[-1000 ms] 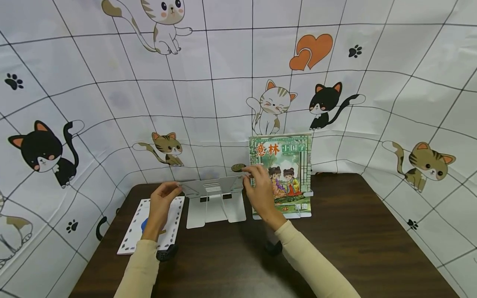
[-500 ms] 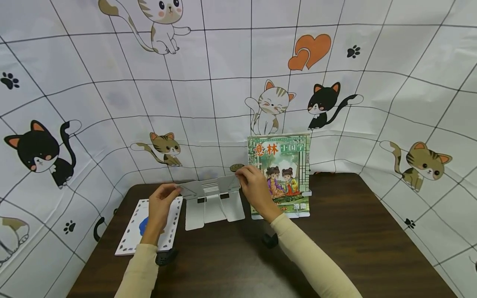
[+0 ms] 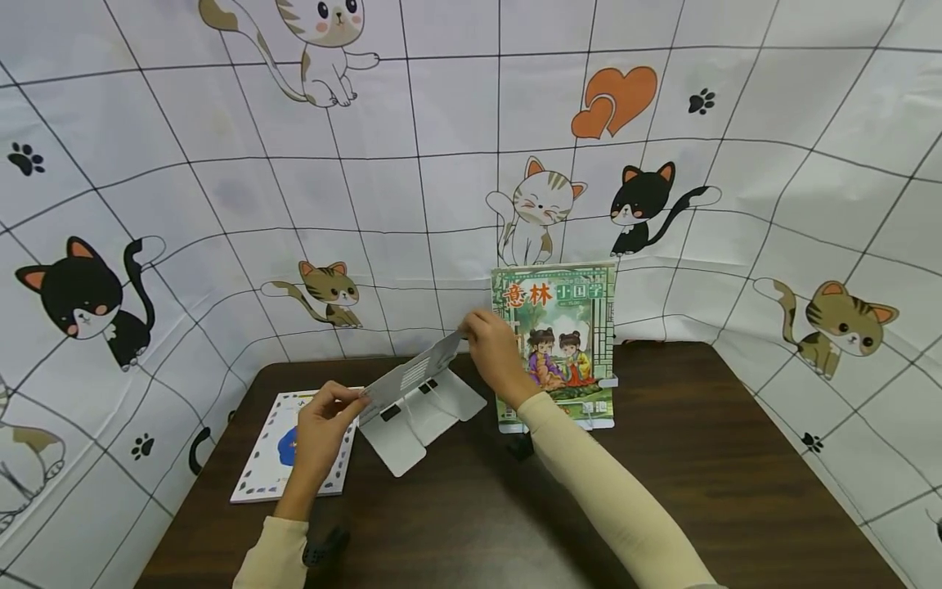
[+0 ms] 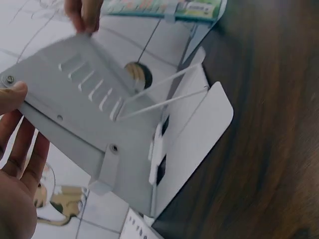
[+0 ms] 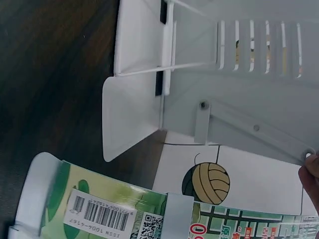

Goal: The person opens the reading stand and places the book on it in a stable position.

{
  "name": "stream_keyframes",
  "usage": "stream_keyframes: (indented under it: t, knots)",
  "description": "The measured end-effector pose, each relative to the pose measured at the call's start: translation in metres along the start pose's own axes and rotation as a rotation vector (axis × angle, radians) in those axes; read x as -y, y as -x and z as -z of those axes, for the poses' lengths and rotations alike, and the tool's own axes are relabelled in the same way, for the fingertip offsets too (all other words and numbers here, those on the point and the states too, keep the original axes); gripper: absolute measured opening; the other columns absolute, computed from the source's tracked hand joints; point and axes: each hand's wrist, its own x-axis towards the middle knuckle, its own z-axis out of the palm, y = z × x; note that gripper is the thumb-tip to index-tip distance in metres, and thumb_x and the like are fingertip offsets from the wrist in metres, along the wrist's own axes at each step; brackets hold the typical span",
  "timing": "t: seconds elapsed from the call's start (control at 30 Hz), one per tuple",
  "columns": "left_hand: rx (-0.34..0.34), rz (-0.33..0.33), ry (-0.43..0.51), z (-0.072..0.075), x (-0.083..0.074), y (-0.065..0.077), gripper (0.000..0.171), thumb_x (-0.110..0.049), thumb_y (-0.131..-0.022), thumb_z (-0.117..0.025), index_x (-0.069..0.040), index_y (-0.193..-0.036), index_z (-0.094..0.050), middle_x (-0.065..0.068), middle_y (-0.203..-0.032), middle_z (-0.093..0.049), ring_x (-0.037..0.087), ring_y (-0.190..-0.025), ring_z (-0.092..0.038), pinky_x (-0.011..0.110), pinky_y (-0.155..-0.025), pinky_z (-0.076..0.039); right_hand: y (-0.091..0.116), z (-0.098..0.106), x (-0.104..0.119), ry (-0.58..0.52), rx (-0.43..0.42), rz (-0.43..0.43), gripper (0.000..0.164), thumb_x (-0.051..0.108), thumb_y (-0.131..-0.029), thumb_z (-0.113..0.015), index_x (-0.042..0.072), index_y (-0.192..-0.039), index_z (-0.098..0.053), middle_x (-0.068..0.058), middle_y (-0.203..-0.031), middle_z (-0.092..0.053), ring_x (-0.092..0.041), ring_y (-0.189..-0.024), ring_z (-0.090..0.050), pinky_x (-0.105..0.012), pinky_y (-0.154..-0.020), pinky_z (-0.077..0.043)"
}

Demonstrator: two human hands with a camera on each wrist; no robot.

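A light grey metal book stand (image 3: 419, 409) stands unfolded on the table, its slotted back panel raised over a flat base and turned at an angle. My left hand (image 3: 325, 425) pinches the panel's left edge; in the left wrist view the thumb (image 4: 19, 89) lies on the panel by a rivet, with the other fingers behind it. My right hand (image 3: 496, 352) pinches the panel's upper right corner. In the right wrist view only the fingertips (image 5: 311, 174) show at that corner. A wire prop (image 4: 159, 97) links panel and base.
Right of the stand, a green magazine (image 3: 562, 343) with two cartoon children leans upright on another white stand. To the left, a white book or board (image 3: 257, 466) with a blue picture lies flat on the dark table (image 3: 662, 483). A cat-print sheet (image 3: 441, 188) hangs behind.
The book stand has turned on the table, its left side coming nearer and its right side going farther back. Both hands have moved with it, still gripping the panel.
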Motion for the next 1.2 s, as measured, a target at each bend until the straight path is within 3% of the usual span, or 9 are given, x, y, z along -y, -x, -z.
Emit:
stream_keyframes:
  t: [0.17,0.33,0.43,0.57,0.73,0.93,1.07,1.2]
  knots:
    - [0.032,-0.143,-0.036,-0.015,-0.012,0.013,0.012,0.007,-0.09,-0.081,-0.001,-0.098,-0.079,0.007,-0.092,-0.065,0.003,-0.089,-0.066,0.015,-0.078,-0.055,-0.008,-0.009,-0.004,-0.015,0.054,-0.011,0.007,-0.001,-0.099,-0.072,0.001,-0.101,-0.079,-0.012,-0.108,-0.077,-0.028,-0.099,-0.075,-0.038,-0.088,-0.063]
    - [0.095,-0.315,-0.038,-0.04,-0.022,0.023,0.018,0.01,-0.084,-0.084,-0.002,-0.097,-0.08,0.011,-0.09,-0.067,0.006,-0.08,-0.066,0.015,-0.068,-0.055,-0.016,-0.016,-0.003,-0.011,0.13,0.029,0.013,0.006,-0.102,-0.071,0.002,-0.111,-0.08,-0.015,-0.122,-0.077,-0.028,-0.111,-0.076,-0.036,-0.094,-0.063]
    - [0.12,-0.406,-0.07,-0.058,-0.027,0.03,0.021,0.008,-0.083,-0.086,-0.004,-0.099,-0.081,0.009,-0.09,-0.069,0.009,-0.078,-0.069,0.016,-0.069,-0.057,-0.019,-0.019,-0.001,-0.017,0.156,0.048,0.016,0.007,-0.103,-0.07,0.001,-0.115,-0.079,-0.015,-0.126,-0.076,-0.028,-0.114,-0.076,-0.036,-0.095,-0.062]
    - [0.11,-0.462,-0.123,-0.081,-0.032,0.037,0.022,0.003,-0.083,-0.088,-0.009,-0.101,-0.083,0.005,-0.091,-0.072,0.016,-0.08,-0.072,0.018,-0.075,-0.057,-0.019,-0.021,0.0,-0.047,0.203,0.029,0.021,0.009,-0.105,-0.067,0.002,-0.122,-0.077,-0.012,-0.132,-0.075,-0.028,-0.119,-0.074,-0.036,-0.098,-0.061]
    - [0.101,-0.435,-0.167,-0.094,-0.031,0.04,0.021,-0.001,-0.084,-0.089,-0.012,-0.101,-0.082,0.0,-0.094,-0.073,0.015,-0.085,-0.075,0.015,-0.08,-0.057,-0.017,-0.02,0.0,-0.048,0.269,0.007,0.027,0.011,-0.106,-0.066,0.003,-0.13,-0.074,-0.012,-0.133,-0.075,-0.028,-0.116,-0.075,-0.038,-0.097,-0.062]
    - [0.153,-0.415,-0.194,-0.078,-0.033,0.025,0.016,-0.002,-0.09,-0.084,-0.012,-0.103,-0.082,-0.001,-0.097,-0.076,0.014,-0.088,-0.074,0.023,-0.08,-0.06,-0.002,-0.005,0.007,-0.031,0.303,-0.051,0.027,0.015,-0.108,-0.066,0.006,-0.132,-0.073,-0.012,-0.123,-0.078,-0.027,-0.108,-0.076,-0.039,-0.093,-0.063]
    - [0.16,-0.271,-0.233,-0.062,-0.036,-0.002,0.008,-0.008,-0.097,-0.079,-0.009,-0.104,-0.081,0.003,-0.1,-0.077,0.016,-0.093,-0.073,0.026,-0.084,-0.061,0.02,0.013,0.019,-0.082,0.255,-0.114,0.018,0.014,-0.106,-0.067,0.006,-0.119,-0.078,-0.008,-0.11,-0.079,-0.023,-0.096,-0.075,-0.038,-0.084,-0.062]
    - [0.206,-0.075,-0.267,-0.05,-0.032,-0.032,0.017,-0.02,-0.104,-0.072,-0.01,-0.116,-0.079,0.007,-0.112,-0.078,0.023,-0.102,-0.074,0.026,-0.088,-0.059,0.046,0.029,0.032,-0.149,0.226,-0.106,0.012,0.01,-0.104,-0.069,0.007,-0.11,-0.079,-0.006,-0.101,-0.08,-0.015,-0.082,-0.073,-0.033,-0.074,-0.061]
